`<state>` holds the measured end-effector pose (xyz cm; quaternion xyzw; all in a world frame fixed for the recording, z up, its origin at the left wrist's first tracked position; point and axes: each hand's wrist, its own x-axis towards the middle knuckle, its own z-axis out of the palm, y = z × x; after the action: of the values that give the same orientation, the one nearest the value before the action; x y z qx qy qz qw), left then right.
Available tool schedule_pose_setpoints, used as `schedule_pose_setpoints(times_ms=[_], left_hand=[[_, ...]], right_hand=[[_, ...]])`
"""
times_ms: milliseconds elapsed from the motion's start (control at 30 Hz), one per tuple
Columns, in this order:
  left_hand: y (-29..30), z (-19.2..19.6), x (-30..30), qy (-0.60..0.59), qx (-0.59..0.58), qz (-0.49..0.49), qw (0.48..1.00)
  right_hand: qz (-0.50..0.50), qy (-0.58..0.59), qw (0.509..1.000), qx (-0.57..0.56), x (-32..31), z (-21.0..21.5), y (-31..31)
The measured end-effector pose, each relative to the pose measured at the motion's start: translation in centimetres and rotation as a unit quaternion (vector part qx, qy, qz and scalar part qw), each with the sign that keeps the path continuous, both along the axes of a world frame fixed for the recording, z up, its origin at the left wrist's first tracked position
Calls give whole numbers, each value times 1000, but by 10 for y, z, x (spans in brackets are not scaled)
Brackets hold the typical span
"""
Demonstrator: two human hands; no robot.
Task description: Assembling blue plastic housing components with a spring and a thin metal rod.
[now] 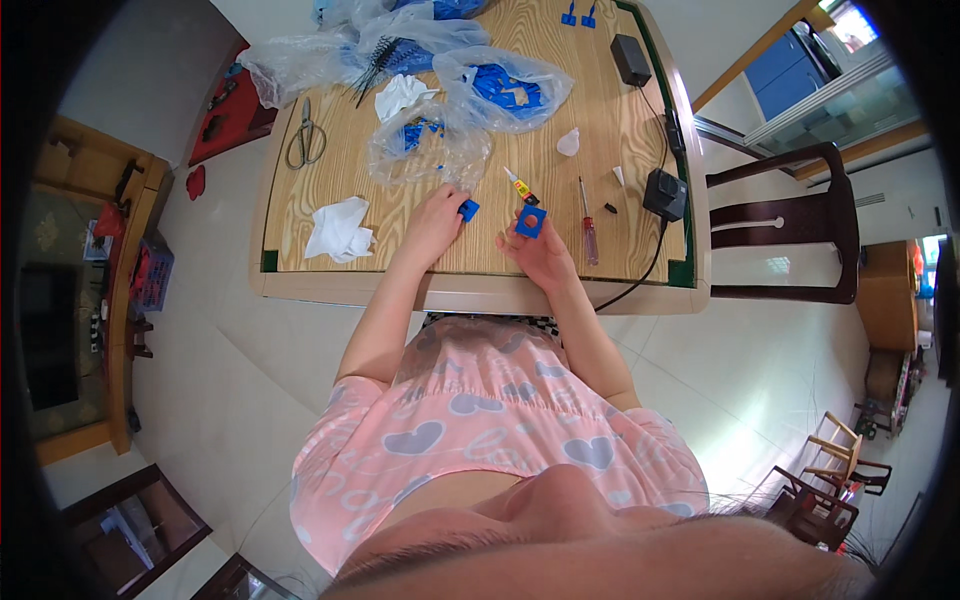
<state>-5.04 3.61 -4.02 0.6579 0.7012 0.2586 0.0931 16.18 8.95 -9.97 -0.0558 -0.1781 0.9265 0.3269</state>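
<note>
My left hand [436,228] is closed at the fingertips on a small blue plastic piece [468,210], just above the wooden tabletop. In my right hand [548,260] is a blue square plastic piece [521,214] with a round hole, gripped between thumb and fingers; my skin shows through the hole. Right beyond that piece lies a yellow and black glue tube [521,187] with a white nozzle. A screwdriver [589,235] with a clear reddish handle rests to the right of my right hand.
Clear plastic bags [465,150] with blue parts lie beyond my hands. Scissors [306,145] and crumpled white tissue [340,230] are at the left. A black adapter [665,195] with a cable, a black box [630,60] and a white cap [618,177] sit at the right.
</note>
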Motion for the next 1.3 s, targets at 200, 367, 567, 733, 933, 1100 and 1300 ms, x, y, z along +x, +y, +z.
schedule_pose_setpoints(times_ms=[200, 367, 567, 733, 933, 1100, 1300], left_hand=[[1, 15, -6, -31, -78, -30, 996], [-29, -23, 3, -565, -29, -47, 823], [-30, -54, 11, -695, 21, -68, 715], [-27, -52, 10, -691, 15, -86, 717], [-29, -54, 8, -701, 34, -114, 703], [-30, -52, 9, -699, 32, -111, 706], [-30, -55, 10, -708, 42, -101, 698]], right_hand=[[5, 13, 1000, 12, 3, -4, 3], [-50, -263, 936, 227, -5, 61, 9], [-168, -455, 514, 707, -23, 120, -1], [-190, -456, 419, 762, -36, 114, -6], [-167, -475, 388, 772, -42, 112, -9], [-157, -476, 382, 776, -43, 111, -10], [-152, -484, 374, 777, -45, 110, -12]])
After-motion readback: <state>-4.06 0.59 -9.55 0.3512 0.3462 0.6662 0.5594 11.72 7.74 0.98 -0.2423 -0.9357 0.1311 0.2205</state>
